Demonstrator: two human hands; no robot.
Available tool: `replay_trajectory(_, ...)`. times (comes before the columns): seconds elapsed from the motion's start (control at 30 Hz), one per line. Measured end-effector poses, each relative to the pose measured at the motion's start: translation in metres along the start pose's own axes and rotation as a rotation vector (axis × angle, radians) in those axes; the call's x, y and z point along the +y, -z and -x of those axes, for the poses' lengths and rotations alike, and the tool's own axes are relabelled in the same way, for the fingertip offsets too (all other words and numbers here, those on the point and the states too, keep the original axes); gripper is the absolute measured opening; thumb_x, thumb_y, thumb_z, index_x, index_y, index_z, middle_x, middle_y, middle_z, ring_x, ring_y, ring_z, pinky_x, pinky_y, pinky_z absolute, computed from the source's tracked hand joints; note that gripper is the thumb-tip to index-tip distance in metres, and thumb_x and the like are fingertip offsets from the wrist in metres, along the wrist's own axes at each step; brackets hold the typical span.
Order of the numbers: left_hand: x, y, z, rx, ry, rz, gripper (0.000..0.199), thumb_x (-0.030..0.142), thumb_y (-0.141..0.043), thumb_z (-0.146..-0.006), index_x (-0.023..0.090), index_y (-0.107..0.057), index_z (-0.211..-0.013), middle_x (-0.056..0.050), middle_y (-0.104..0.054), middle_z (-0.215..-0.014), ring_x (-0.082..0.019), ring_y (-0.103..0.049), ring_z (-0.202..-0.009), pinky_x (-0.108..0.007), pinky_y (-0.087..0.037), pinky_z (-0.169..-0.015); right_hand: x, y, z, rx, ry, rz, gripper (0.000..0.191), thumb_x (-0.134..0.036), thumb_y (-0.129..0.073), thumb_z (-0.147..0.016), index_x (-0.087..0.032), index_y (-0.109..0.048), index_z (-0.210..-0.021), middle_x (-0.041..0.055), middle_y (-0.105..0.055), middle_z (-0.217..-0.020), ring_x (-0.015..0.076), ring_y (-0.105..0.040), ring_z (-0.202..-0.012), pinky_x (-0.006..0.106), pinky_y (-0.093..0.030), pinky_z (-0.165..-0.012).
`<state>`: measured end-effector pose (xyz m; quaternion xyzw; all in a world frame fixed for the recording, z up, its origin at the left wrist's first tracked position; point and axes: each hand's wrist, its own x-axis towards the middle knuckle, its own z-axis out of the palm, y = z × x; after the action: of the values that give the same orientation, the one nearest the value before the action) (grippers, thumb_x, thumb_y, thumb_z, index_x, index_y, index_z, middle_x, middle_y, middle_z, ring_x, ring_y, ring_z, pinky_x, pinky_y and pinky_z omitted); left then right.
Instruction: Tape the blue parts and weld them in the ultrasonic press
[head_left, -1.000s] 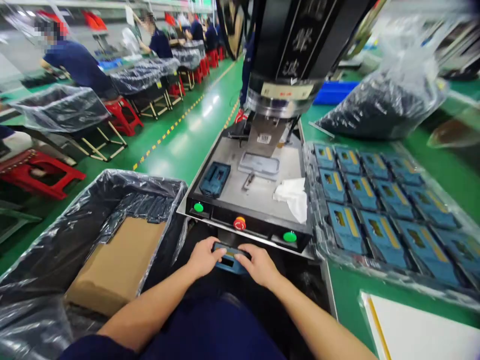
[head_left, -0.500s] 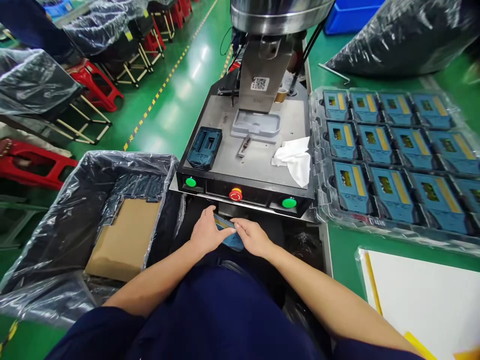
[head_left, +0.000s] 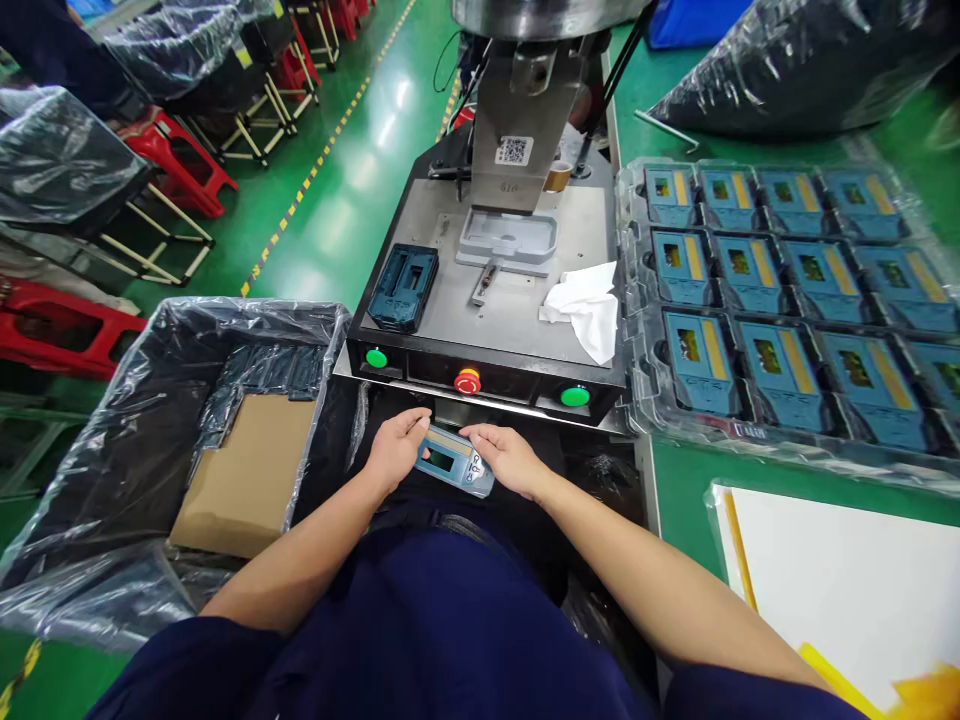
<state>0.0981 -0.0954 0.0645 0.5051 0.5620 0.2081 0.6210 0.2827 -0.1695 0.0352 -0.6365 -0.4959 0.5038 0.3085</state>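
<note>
Between my two hands is a blue plastic housing with a dark window, a tan strip and white markings on its face. My left hand pinches its left end, thumb on top. At the right end, my right hand grips the edge near the markings. The housing is held low, just in front of the press machine. On the machine's plate lie a dark blue housing, a grey fixture below the press head, and a crumpled white cloth.
A red stop button sits between two green buttons on the machine's front. To the right, a clear tray holds rows of blue housings. On the left stands a plastic-lined bin with cardboard and dark parts.
My left hand has shifted to the housing's left end, uncovering its window and strip. The housing's face and white markings now show. The view has moved slightly.
</note>
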Motion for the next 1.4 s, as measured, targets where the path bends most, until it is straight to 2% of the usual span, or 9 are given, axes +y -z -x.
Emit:
replay_trajectory(0.1, 0.002, -0.001, 0.002, 0.013, -0.002, 0.067, 0.053, 0.049, -0.069, -0.069, 0.012, -0.064, -0.107, 0.001, -0.061, -0.07, -0.009, -0.054, -0.047, -0.021, -0.043, -0.048, -0.003, 0.002, 0.001, -0.001, 0.007, 0.027, 0.036, -0.036, -0.044, -0.091, -0.019, -0.069, -0.111, 0.005, -0.071, -0.094, 0.0194, -0.064, -0.083, 0.036, -0.051, -0.08)
replay_trajectory(0.17, 0.002, 0.0, 0.003, 0.029, -0.005, 0.113, 0.056, 0.051, -0.071, -0.067, 0.011, -0.064, -0.106, 0.002, -0.06, -0.067, -0.009, -0.055, -0.048, -0.021, -0.042, -0.048, -0.009, 0.005, 0.005, 0.027, 0.123, 0.117, 0.039, -0.038, -0.05, -0.088, -0.016, -0.065, -0.117, 0.009, -0.068, -0.105, 0.0215, -0.063, -0.094, 0.038, -0.049, -0.089)
replay_trajectory(0.33, -0.002, 0.008, 0.002, 0.165, 0.073, 0.283, 0.062, 0.05, -0.078, -0.057, 0.011, -0.065, -0.104, 0.001, -0.063, -0.072, -0.009, -0.054, -0.05, -0.02, -0.043, -0.047, -0.027, 0.015, 0.021, 0.001, 0.448, 0.465, 0.08, -0.049, -0.071, -0.072, -0.011, -0.045, -0.138, 0.0176, -0.049, -0.136, 0.0278, -0.046, -0.124, 0.04, -0.038, -0.106)
replay_trajectory(0.53, -0.011, 0.012, -0.005, 0.039, 0.185, 0.35, 0.054, 0.04, -0.077, -0.064, 0.015, -0.064, -0.111, 0.0, -0.066, -0.077, -0.01, -0.058, -0.057, -0.021, -0.05, -0.055, -0.043, 0.03, 0.033, 0.0, 0.523, 0.781, 0.078, -0.049, -0.069, -0.073, -0.014, -0.043, -0.138, 0.0146, -0.053, -0.13, 0.0271, -0.054, -0.112, 0.039, -0.046, -0.095)
replay_trajectory(0.67, -0.009, 0.01, -0.006, -0.001, 0.157, 0.362, 0.049, 0.042, -0.072, -0.069, 0.016, -0.064, -0.108, -0.004, -0.069, -0.088, -0.014, -0.064, -0.068, -0.024, -0.053, -0.058, -0.056, 0.062, 0.048, 0.15, 0.548, 0.827, 0.074, -0.048, -0.068, -0.072, -0.015, -0.046, -0.134, 0.0152, -0.055, -0.128, 0.0273, -0.055, -0.112, 0.038, -0.048, -0.093)
replay_trajectory(0.83, -0.011, 0.012, -0.008, 0.05, 0.206, 0.345, 0.043, 0.031, -0.073, -0.066, 0.015, -0.064, -0.104, -0.007, -0.071, -0.093, -0.014, -0.065, -0.07, -0.021, -0.053, -0.056, -0.068, 0.11, 0.072, 0.487, 0.516, 0.741, 0.072, -0.048, -0.068, -0.073, -0.016, -0.046, -0.134, 0.015, -0.055, -0.129, 0.0257, -0.054, -0.118, 0.038, -0.047, -0.099)
replay_trajectory(0.97, -0.02, 0.016, -0.012, 0.045, 0.238, 0.337, 0.04, 0.027, -0.073, -0.066, 0.015, -0.064, -0.103, -0.006, -0.071, -0.092, -0.013, -0.065, -0.069, -0.02, -0.053, -0.056, -0.069, 0.129, 0.091, 0.656, 0.465, 0.716, 0.067, -0.043, -0.069, -0.074, -0.017, -0.047, -0.132, 0.0139, -0.057, -0.126, 0.0247, -0.056, -0.116, 0.038, -0.047, -0.101)
replay_trajectory(1.2, -0.032, 0.029, -0.02, 0.043, 0.236, 0.322, 0.035, 0.025, -0.072, -0.067, 0.017, -0.065, -0.1, -0.005, -0.071, -0.093, -0.013, -0.066, -0.07, -0.019, -0.055, -0.057, -0.041, 0.13, 0.144, 0.867, 0.3, 0.752, 0.064, -0.043, -0.068, -0.075, -0.02, -0.048, -0.132, 0.0121, -0.059, -0.125, 0.0259, -0.058, -0.115, 0.042, -0.048, -0.1)
replay_trajectory(1.4, -0.038, 0.033, -0.026, 0.021, 0.264, 0.293, 0.028, 0.023, -0.069, -0.07, 0.017, -0.065, -0.097, -0.004, -0.071, -0.09, -0.013, -0.066, -0.07, -0.019, -0.056, -0.056, -0.012, 0.121, 0.208, 1.041, -0.03, 0.797, 0.059, -0.043, -0.066, -0.075, -0.02, -0.051, -0.128, 0.0107, -0.062, -0.121, 0.0261, -0.061, -0.108, 0.042, -0.05, -0.095)
